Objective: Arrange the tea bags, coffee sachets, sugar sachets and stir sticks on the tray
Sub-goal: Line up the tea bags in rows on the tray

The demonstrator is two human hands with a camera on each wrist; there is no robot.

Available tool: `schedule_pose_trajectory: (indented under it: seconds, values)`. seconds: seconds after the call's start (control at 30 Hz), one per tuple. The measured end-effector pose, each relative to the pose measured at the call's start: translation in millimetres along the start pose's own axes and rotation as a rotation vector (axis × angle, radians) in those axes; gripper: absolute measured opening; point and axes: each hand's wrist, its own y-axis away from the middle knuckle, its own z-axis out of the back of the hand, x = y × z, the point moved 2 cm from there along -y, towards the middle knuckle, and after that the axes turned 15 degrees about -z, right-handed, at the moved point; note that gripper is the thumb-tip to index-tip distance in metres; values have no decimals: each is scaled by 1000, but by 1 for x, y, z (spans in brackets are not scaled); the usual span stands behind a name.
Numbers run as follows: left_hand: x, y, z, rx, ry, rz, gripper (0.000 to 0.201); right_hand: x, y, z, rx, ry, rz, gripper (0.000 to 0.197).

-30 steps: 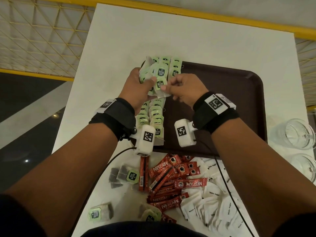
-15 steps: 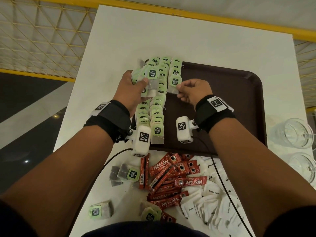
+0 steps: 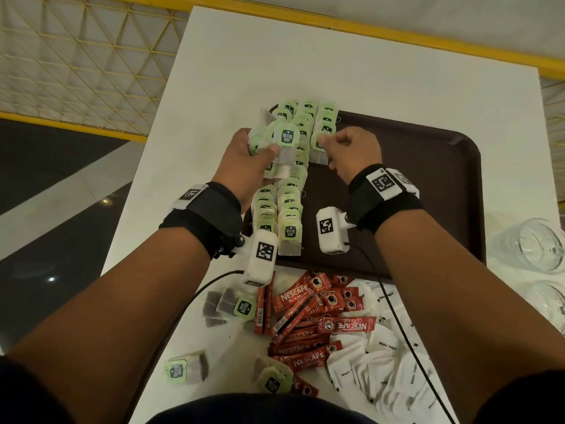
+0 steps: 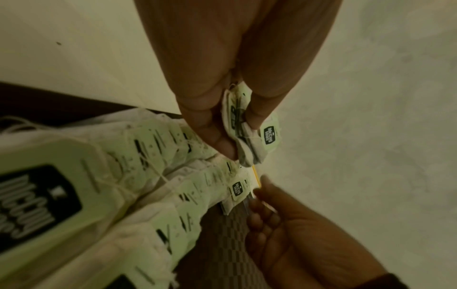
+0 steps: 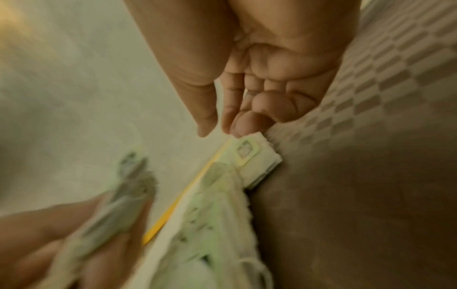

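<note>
Left hand (image 3: 244,160) fingers gripping green-tagged tea bag bundle (image 3: 275,139), right hand (image 3: 351,154) fingers pinching one tray-row bag (image 3: 319,148)

Lying in overlapping rows along the left side of the brown tray (image 3: 428,185): tea bags (image 3: 289,209), white pouches with pale green tags printed in black, filling two long columns, with a shorter third column (image 3: 324,123) starting at the far end. Sitting bunched and raised above the tray's left edge: a handful of tea bags (image 3: 275,139), tags fanning outward. Resting at the near end of the third column: one tea bag (image 3: 318,148). Lying loose on the white table (image 3: 275,56) near the tray's front edge: stray tea bags (image 3: 235,307), a jumbled pile of red coffee sachets (image 3: 312,319), and overlapping white sugar sachets (image 3: 382,362).
</note>
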Motion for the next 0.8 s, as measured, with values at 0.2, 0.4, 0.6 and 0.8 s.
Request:
schedule_pose_trajectory:
  seconds: [0.2,0.4,0.6,0.8]
  values:
    - [-1,5,-7,43,7,-6,26,16,28,-13,259,-160,130,20]
    - [0,6,-5,33,2,-5,32,-2,20,-1,264,-261,-1,15]
    - [2,8,4,26,-8,-12,29,-24,7,7,174,-120,-117,13]
    - [2,7,8,31,-17,-17,25,-16,-11,-1,101,-9,-78,20]
